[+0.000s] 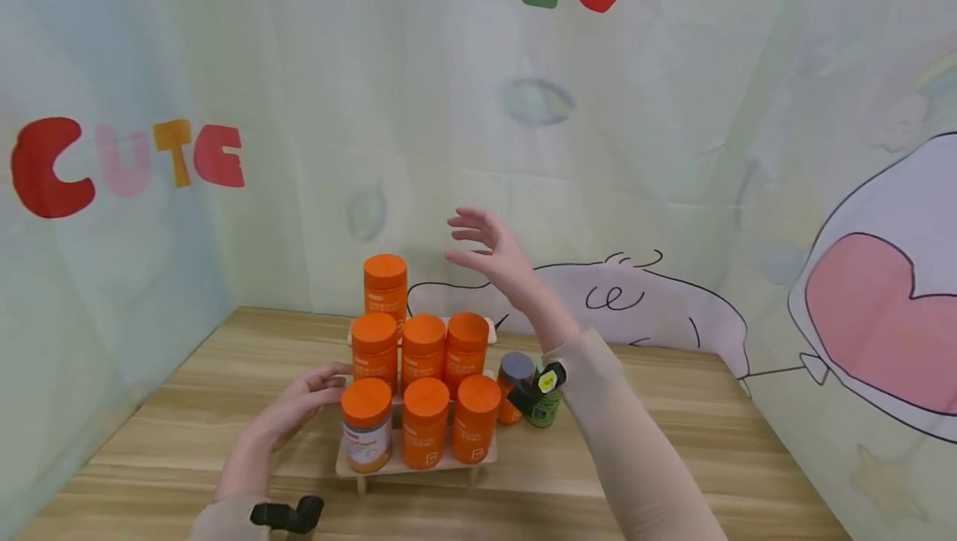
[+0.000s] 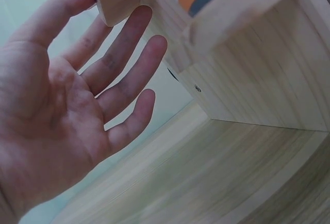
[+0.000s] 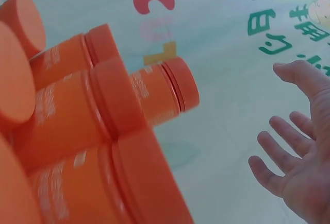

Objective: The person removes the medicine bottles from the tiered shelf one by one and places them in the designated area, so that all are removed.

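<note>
Orange-lidded jars stand on a stepped wooden stand (image 1: pixel 359 464). The front tier bears a jar with a white label (image 1: pixel 366 433) and two orange jars (image 1: pixel 425 425). Three more orange jars (image 1: pixel 423 350) fill the middle tier, and one orange jar (image 1: pixel 385 279) stands at the left of the top tier. At the stand's left side is my left hand (image 1: pixel 299 404), its thumb touching a tier's rounded end (image 2: pixel 118 0) and its other fingers loosely extended. My right hand (image 1: pixel 493 250) is raised in the air beyond the stand, fingers spread, holding nothing.
Right of the stand, partly hidden by my right wrist, are a grey-lidded orange jar (image 1: pixel 516 371) and a green container (image 1: pixel 544 410). All stand on a wood-grain table (image 1: pixel 635 474). Printed cloth walls (image 1: pixel 449 109) rise behind and at both sides.
</note>
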The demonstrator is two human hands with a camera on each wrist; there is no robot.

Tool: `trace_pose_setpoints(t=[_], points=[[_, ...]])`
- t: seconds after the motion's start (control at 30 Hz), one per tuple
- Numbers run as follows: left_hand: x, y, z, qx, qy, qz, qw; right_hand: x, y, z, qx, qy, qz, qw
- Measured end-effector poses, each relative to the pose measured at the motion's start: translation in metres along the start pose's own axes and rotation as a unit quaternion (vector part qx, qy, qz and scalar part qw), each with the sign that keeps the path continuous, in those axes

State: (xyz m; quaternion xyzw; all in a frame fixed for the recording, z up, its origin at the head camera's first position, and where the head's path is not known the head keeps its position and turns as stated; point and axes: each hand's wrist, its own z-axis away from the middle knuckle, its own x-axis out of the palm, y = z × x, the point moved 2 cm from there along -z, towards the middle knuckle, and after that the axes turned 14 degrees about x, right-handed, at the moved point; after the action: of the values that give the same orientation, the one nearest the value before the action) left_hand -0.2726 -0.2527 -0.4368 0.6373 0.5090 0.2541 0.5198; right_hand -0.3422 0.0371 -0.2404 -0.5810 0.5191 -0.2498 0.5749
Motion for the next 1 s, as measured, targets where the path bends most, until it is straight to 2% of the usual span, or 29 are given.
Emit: trace_pose_setpoints(t=[0.17, 0.43, 0.67, 0.77, 1.0], points=[[0.002, -0.002, 0.0, 0.005, -0.005, 0.009, 0.9999, 0.023, -0.008, -0.012, 0.022, -0.029, 0.006, 0.9993], [0.003, -0.003, -0.001, 0.0, -0.007, 0.01, 0.9999, 0.048, -0.011, -0.022, 0.056, -0.067, 0.08, 0.9929], [0.002, 0.0, -0.002, -0.01, -0.005, -0.006, 0.9999, 0.06, -0.007, -0.025, 0.084, -0.113, 0.143, 0.9796], [0.001, 0.0, -0.001, -0.012, -0.004, -0.005, 0.9999, 0.065, -0.006, -0.024, 0.095, -0.119, 0.16, 0.9753], [-0.001, 0.001, 0.0, -0.011, -0.004, 0.0, 0.9999, 0.072, -0.003, -0.025, 0.102, -0.113, 0.168, 0.974]])
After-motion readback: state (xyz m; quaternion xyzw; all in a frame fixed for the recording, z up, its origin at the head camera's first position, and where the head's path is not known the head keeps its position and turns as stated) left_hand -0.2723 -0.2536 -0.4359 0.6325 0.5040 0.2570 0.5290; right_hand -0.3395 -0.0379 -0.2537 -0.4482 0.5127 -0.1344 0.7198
